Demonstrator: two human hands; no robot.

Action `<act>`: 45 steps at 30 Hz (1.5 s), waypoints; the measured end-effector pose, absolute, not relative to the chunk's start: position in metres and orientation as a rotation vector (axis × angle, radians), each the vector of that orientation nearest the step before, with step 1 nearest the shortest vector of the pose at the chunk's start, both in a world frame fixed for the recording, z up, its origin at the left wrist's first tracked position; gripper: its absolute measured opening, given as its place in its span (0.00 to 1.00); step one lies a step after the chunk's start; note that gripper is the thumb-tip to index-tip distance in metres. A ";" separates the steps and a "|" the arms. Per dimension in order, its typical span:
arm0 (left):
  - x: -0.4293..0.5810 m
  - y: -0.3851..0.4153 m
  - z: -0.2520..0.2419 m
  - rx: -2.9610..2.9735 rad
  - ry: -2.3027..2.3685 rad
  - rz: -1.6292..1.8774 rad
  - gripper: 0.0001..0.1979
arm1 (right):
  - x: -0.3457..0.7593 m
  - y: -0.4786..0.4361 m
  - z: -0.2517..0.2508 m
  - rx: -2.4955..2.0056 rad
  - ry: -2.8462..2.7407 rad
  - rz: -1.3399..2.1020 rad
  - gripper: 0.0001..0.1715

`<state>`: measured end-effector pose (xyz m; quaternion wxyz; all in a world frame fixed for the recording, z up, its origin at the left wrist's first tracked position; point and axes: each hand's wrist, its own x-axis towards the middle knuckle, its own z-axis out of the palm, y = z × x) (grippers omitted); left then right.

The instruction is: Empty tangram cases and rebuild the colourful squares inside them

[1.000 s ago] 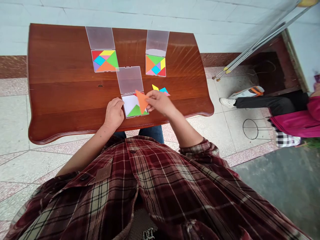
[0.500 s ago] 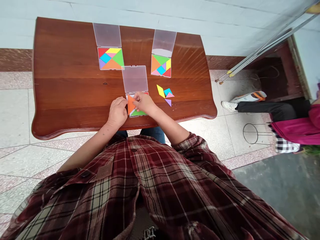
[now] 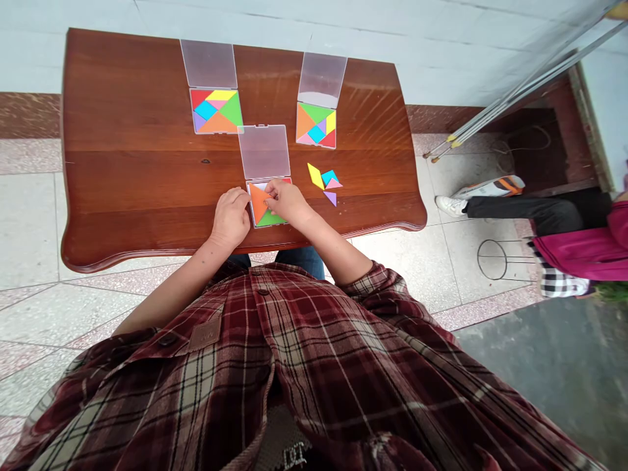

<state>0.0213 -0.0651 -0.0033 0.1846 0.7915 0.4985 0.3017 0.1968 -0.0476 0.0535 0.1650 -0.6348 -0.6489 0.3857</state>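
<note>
My right hand [image 3: 288, 201] pinches the right corner of an orange triangle [image 3: 258, 204], which lies in the near open case [image 3: 265, 152]. My left hand [image 3: 230, 217] rests at the left edge of that case, its fingers bent and together by the triangle; whether they grip anything is hidden. A green piece [image 3: 271, 219] fills the near side of the case, and a red piece shows partly behind my right fingers. Right of the case lie a yellow parallelogram [image 3: 315, 176], a blue piece [image 3: 330, 177], a pink triangle [image 3: 333, 184] and a purple triangle [image 3: 330, 197].
Two open cases of coloured pieces, one at the back left [image 3: 216, 111] and one at the back right [image 3: 316, 124], stand on the wooden table [image 3: 132, 150]. A seated person's leg [image 3: 515, 208] and crutches [image 3: 495, 111] are at the right.
The orange triangle has shifted slightly and now lies flatter against the left side of the near case. My right hand has moved slightly with it; my left hand has barely moved.
</note>
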 end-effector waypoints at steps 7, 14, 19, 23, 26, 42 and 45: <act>0.022 -0.066 -0.001 2.228 1.418 0.829 0.17 | 0.198 -0.046 0.054 -1.820 -2.053 0.910 0.06; 0.021 -0.067 0.001 2.237 1.427 0.811 0.20 | 0.220 -0.043 0.060 -1.835 -1.935 0.889 0.08; 0.024 -0.071 0.004 2.278 1.463 0.791 0.18 | 0.240 -0.046 0.052 -1.796 -1.812 0.897 0.06; 0.026 -0.076 0.011 2.349 1.471 0.703 0.17 | 0.260 -0.051 0.047 -1.716 -1.633 0.943 0.03; 0.026 -0.076 0.014 2.368 1.460 0.661 0.16 | 0.283 -0.056 0.047 -1.730 -1.461 0.895 0.04; 0.020 -0.069 0.004 2.381 1.452 0.773 0.17 | 0.355 -0.071 0.029 -1.947 -1.312 0.585 0.05; 0.019 -0.068 0.003 2.366 1.464 0.799 0.18 | 0.346 -0.062 0.032 -1.962 -1.424 0.563 0.06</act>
